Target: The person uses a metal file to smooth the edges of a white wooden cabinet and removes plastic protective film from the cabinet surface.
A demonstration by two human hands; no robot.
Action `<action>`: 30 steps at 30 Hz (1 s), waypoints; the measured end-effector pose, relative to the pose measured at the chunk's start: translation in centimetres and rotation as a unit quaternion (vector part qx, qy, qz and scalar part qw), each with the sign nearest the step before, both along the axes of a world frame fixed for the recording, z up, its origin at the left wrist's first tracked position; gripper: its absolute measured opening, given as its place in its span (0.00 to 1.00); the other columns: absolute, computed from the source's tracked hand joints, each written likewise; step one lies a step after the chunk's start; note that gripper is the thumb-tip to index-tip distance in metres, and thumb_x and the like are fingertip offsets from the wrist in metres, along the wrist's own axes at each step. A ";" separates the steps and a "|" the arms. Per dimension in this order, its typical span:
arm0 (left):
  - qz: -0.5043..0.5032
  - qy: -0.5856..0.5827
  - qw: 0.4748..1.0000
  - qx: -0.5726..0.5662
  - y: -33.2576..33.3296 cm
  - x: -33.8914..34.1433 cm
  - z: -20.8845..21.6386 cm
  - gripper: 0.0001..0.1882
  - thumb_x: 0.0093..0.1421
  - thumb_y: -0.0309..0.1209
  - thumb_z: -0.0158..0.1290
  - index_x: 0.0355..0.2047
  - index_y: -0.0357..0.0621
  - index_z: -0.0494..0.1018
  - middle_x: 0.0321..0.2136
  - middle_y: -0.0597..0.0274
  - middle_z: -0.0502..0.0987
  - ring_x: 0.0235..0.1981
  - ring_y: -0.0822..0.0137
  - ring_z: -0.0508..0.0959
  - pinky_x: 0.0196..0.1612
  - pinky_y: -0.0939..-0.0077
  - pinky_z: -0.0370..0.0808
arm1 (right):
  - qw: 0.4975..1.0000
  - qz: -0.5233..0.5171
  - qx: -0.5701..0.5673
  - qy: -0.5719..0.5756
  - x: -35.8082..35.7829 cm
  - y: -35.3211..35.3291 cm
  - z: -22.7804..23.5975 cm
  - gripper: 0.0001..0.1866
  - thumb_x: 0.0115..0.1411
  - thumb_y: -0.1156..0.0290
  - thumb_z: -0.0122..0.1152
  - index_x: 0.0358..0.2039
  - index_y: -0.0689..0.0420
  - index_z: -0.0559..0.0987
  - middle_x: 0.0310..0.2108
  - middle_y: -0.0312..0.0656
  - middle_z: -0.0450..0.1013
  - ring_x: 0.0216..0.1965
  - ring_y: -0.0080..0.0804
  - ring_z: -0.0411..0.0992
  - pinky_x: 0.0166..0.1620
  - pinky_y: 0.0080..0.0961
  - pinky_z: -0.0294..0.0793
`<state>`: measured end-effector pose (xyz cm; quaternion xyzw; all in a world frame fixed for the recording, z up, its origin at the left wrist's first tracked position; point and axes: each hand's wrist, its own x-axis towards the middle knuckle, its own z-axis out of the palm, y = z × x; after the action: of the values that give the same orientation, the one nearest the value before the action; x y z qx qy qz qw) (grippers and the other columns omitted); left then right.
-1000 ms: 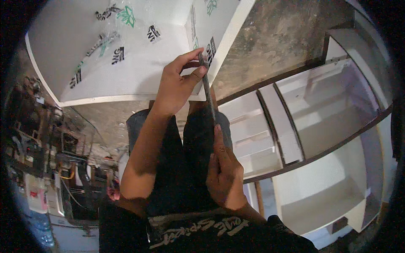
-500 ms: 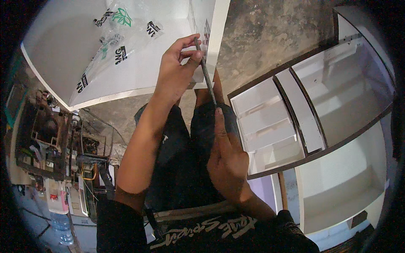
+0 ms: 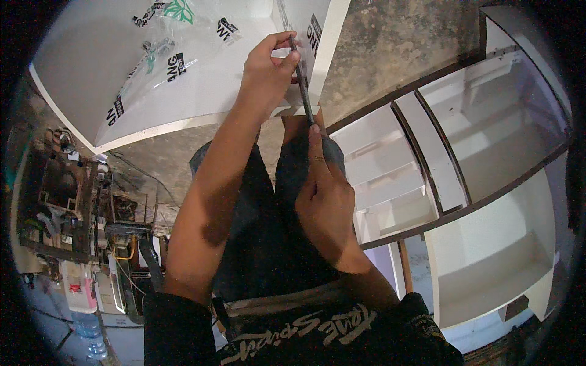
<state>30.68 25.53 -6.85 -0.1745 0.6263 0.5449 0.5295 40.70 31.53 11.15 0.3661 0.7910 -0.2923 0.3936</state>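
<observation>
Basically, wht box (image 3: 67,67) is sitting open, clear film (image 3: 162,52) lying in it; L hand (image 3: 268,67) grip is pinching dk rod (image 3: 304,88) at its far end, R hand (image 3: 326,195) grip is holding the near end; rod's slanting in front of box's R corner.

The light is rather dim and uneven — a shadow crosses the left forearm (image 3: 217,189), while the thin dark strip (image 3: 304,91) appears fairly sharp. Toward the blackened border, edges of the brown-edged cabinet (image 3: 432,149) bend strongly (grain speckles the shirt (image 3: 397,348)).
</observation>
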 end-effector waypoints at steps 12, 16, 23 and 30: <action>0.083 0.048 0.994 0.054 -1.4 1.5 -1.1 0.21 0.64 0.31 0.61 0.55 0.37 0.73 0.50 0.57 0.78 0.41 0.69 0.81 0.41 0.72 0.79 | 0.998 0.053 -0.026 -0.004 -2.3 3.0 3.3 0.36 0.63 0.86 0.51 0.71 0.49 0.64 0.22 0.52 0.68 0.22 0.48 0.69 0.28 0.37 0.70; 0.065 0.044 0.996 0.039 -0.9 1.6 -1.3 0.20 0.64 0.31 0.61 0.54 0.36 0.74 0.48 0.55 0.78 0.39 0.67 0.82 0.38 0.73 0.80 | 0.998 0.051 -0.023 0.037 -1.4 2.7 2.0 0.38 0.61 0.87 0.52 0.71 0.49 0.64 0.23 0.53 0.69 0.22 0.50 0.70 0.28 0.39 0.70; 0.079 0.009 0.996 0.030 -0.5 1.4 -2.3 0.21 0.69 0.32 0.56 0.60 0.39 0.70 0.54 0.56 0.76 0.45 0.65 0.80 0.45 0.70 0.85 | 0.995 0.053 -0.009 0.080 -0.8 1.8 0.2 0.37 0.58 0.89 0.52 0.69 0.54 0.67 0.27 0.57 0.74 0.25 0.55 0.75 0.29 0.39 0.72; 0.035 -0.012 0.999 -0.018 0.5 0.3 -2.5 0.21 0.70 0.32 0.55 0.60 0.40 0.70 0.58 0.55 0.71 0.47 0.64 0.80 0.48 0.67 0.86 | 0.993 0.015 -0.028 0.118 -0.6 1.9 -1.1 0.32 0.60 0.88 0.51 0.67 0.59 0.69 0.32 0.63 0.76 0.31 0.60 0.78 0.30 0.37 0.75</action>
<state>31.01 26.05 -9.37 -0.2126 0.6233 0.5493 0.5144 40.13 33.39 10.05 0.3060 0.8288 -0.3495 0.3119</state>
